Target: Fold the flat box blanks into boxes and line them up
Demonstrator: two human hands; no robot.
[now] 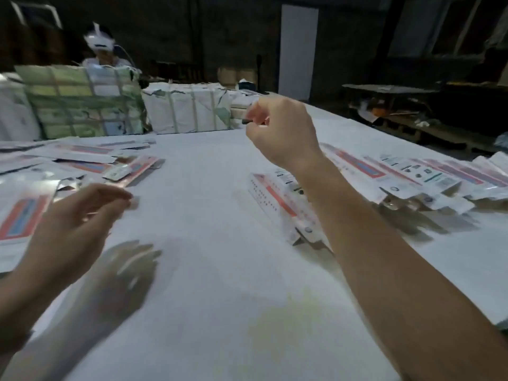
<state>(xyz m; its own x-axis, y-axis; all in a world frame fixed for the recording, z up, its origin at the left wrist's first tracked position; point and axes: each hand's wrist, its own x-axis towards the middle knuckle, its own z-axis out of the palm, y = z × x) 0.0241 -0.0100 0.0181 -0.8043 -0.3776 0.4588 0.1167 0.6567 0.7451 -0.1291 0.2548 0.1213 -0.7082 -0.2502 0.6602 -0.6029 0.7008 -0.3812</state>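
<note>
One folded box [286, 207] is seen lying on the white table [220, 270], just left of the right arm. A row of boxes [412, 174], too blurred to be counted, is laid out to its right. Flat blanks [68, 166] are piled at the left. Two hands are raised: the left hand [74, 226] is loose and nothing is held; the right hand [283, 133] is curled, and what is held cannot be told. Two strapped bundles [82, 103] are stacked at the back.

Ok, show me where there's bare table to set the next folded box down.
The bare table runs down the middle, between the flat blanks at left and the folded boxes at right. Both sides are crowded, and wrapped bundles line the far edge.
</note>
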